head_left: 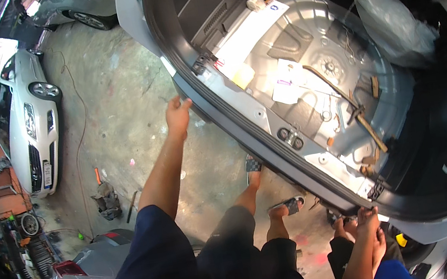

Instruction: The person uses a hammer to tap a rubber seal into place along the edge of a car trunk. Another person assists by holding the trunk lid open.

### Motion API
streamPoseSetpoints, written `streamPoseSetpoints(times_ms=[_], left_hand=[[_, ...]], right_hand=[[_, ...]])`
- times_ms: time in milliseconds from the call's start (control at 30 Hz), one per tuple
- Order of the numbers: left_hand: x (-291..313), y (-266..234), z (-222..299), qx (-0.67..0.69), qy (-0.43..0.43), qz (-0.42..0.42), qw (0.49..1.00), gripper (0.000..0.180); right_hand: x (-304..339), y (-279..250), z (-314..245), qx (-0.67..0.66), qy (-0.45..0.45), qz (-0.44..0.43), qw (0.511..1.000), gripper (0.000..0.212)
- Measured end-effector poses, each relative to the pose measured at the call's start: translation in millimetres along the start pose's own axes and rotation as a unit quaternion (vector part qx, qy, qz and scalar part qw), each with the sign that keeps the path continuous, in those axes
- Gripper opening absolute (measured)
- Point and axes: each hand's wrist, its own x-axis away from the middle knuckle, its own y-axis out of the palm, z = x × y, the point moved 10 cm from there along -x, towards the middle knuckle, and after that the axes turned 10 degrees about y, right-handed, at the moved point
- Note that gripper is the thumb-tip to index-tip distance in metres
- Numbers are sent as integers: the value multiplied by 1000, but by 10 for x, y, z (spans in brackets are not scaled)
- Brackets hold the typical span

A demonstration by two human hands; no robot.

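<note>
My left hand (178, 117) is held out over the floor, left of the open car trunk (311, 28). Its fingers are partly bent and apart, with nothing in them. At the lower right, my right hand (367, 218) grips the outer edge of the trunk opening, fingers bent over the rubber seal (270, 139). On the bare metal trunk floor lie a hammer (369, 128) with a wooden handle, a long dark bar (326, 81), white paper (284, 81) and several small parts. A yellow piece (243, 76) rests by the sill.
Another person's hand (378, 249) and blue sleeve (393, 274) are beside my right forearm. A clear plastic bag (394, 27) hangs at the trunk's far right. A white car (30, 122) stands left. An orange-handled tool (98, 175) and grey cloth (107, 202) lie on the floor.
</note>
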Motion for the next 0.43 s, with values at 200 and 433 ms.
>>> streamPoseSetpoints(times_ms=[200, 433], left_hand=[[-1641, 186, 464, 62, 63, 65, 994, 57], [-2094, 238, 283, 90, 21, -44, 995, 58]], right_hand=[[204, 149, -124, 72, 28, 108, 991, 53], [436, 401, 31, 46, -12, 161, 986, 45]])
